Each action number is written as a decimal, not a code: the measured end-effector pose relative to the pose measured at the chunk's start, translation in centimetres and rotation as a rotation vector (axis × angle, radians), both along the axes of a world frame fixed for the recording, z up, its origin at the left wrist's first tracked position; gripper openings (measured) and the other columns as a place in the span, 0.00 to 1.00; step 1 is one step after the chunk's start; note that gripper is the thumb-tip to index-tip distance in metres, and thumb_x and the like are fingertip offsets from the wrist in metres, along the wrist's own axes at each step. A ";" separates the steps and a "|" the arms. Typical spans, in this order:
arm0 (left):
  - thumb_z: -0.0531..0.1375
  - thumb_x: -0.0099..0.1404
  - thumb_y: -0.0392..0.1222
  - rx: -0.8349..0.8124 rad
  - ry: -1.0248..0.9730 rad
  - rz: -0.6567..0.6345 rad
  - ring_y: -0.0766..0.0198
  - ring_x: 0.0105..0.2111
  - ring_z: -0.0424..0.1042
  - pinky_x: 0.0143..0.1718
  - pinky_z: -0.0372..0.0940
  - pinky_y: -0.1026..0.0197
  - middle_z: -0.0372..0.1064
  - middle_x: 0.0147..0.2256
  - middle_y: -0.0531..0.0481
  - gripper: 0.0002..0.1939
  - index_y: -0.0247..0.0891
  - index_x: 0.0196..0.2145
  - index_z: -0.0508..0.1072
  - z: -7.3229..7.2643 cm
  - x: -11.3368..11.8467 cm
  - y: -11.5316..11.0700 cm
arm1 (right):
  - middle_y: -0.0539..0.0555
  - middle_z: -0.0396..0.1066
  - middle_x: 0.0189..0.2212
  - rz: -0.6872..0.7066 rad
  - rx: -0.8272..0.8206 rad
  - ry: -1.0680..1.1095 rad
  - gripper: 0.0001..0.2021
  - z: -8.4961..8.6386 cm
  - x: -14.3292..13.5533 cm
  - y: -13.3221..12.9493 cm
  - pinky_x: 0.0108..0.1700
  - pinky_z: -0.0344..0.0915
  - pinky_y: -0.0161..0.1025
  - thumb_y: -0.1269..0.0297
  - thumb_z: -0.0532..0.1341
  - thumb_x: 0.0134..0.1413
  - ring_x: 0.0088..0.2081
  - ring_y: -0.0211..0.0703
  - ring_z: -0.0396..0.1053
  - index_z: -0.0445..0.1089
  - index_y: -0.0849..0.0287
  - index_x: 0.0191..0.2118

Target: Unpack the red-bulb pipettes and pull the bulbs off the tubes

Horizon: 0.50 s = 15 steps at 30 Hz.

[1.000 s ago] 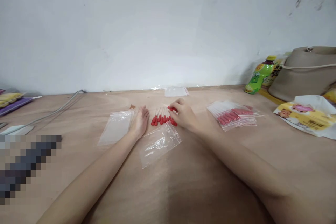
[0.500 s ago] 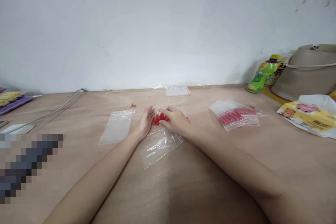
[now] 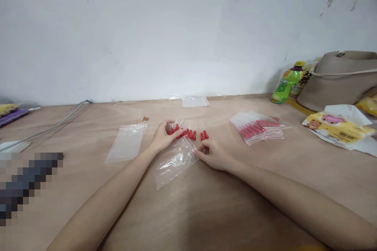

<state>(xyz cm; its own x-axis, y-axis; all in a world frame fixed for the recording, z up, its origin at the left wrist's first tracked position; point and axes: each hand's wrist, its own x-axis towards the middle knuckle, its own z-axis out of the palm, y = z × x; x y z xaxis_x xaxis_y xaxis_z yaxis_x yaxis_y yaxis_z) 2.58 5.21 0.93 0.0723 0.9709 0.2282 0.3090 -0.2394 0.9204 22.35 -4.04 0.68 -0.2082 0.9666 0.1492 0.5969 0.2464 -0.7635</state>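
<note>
Several clear sticks with red ends [image 3: 191, 134] lie spread on the table in front of my hands. My left hand [image 3: 166, 134] is curved over the left part of them, its fingers closed on some red-ended sticks. At the right edge of an empty clear zip bag [image 3: 176, 161], my right hand [image 3: 210, 153] pinches the bag between thumb and finger. Two red ends lie just above my right hand. Another flat clear bag [image 3: 126, 142] rests to the left of my left hand.
Filled bags of red-ended sticks [image 3: 256, 126] lie to the right. Behind are a small clear bag [image 3: 194, 102], a green bottle [image 3: 287, 83] and a grey-brown bag [image 3: 338, 80]. A printed package [image 3: 338, 125] sits at right; a grey cable [image 3: 67, 119] runs at left.
My right hand has moved off the red ends, right and toward me, to the clear bag's edge. My left hand has closed over the sticks, which are now more spread out.
</note>
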 end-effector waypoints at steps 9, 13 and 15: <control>0.58 0.53 0.52 0.095 0.172 0.057 0.64 0.26 0.66 0.29 0.59 0.64 0.66 0.21 0.52 0.17 0.36 0.17 0.66 0.0 0.2 0.4 | 0.48 0.67 0.19 -0.011 0.029 -0.017 0.09 -0.3 -0.2 -0.1 0.23 0.54 0.32 0.61 0.58 0.47 0.21 0.33 0.60 0.65 0.59 0.21; 0.56 0.55 0.53 0.077 0.156 0.039 0.64 0.24 0.66 0.27 0.58 0.64 0.67 0.20 0.51 0.19 0.36 0.17 0.68 0.5 -0.1 -0.4 | 0.48 0.66 0.19 0.000 0.046 0.005 0.09 -0.5 -0.1 -0.1 0.24 0.54 0.32 0.62 0.58 0.47 0.21 0.33 0.60 0.65 0.59 0.21; 0.54 0.56 0.53 0.075 0.143 0.021 0.64 0.23 0.66 0.27 0.58 0.64 0.67 0.20 0.51 0.19 0.36 0.18 0.69 0.9 -0.3 -0.9 | 0.48 0.65 0.19 -0.001 0.032 0.030 0.10 -0.6 -0.1 -0.2 0.23 0.54 0.32 0.60 0.58 0.47 0.21 0.33 0.59 0.64 0.59 0.21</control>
